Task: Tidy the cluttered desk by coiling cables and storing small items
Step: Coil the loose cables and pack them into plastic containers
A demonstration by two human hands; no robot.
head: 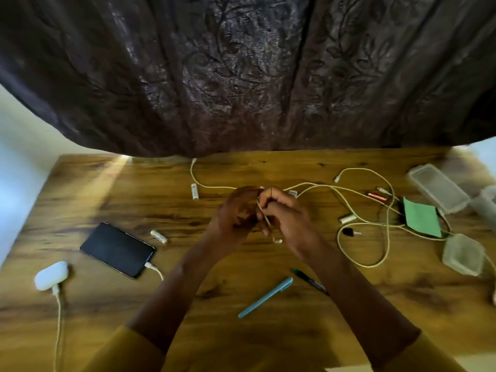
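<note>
Pens lie nearest the person's edge of the desk (112, 189): a light blue pen (265, 297) and, just beyond it, a dark marker (308, 280) partly hidden under the right forearm. Off to the left sit a white earbud case (51, 275) and a black phone (116, 249), each with a cord plugged in.

Above the middle of the desk both hands meet over a cream cable (362, 208). The right hand (284, 218) has its fingers curled, pinching the cable near its plug end, which dangles just below the knuckles. The left hand (236, 210) is curled too and seems to hold the strand close beside the right, though blur keeps me from telling exactly how its fingers lie.

It looks like the start of a coil. To do it well, I would say the left hand should hold the loops flat while the right draws in slack in even turns, letting the cable twist freely so it does not kink.

The rest of that cable sprawls rightward in loose loops, crossing another cord near a green cloth (422, 217) and running beside a small clear container (463, 255). It may snag there, or drag the batteries (348, 218) lying among the loops, so slow pulls are wise.

Farther back a long clear lid (437, 187) rests by the desk's right edge, and a dark curtain (241, 76) hangs behind.
</note>
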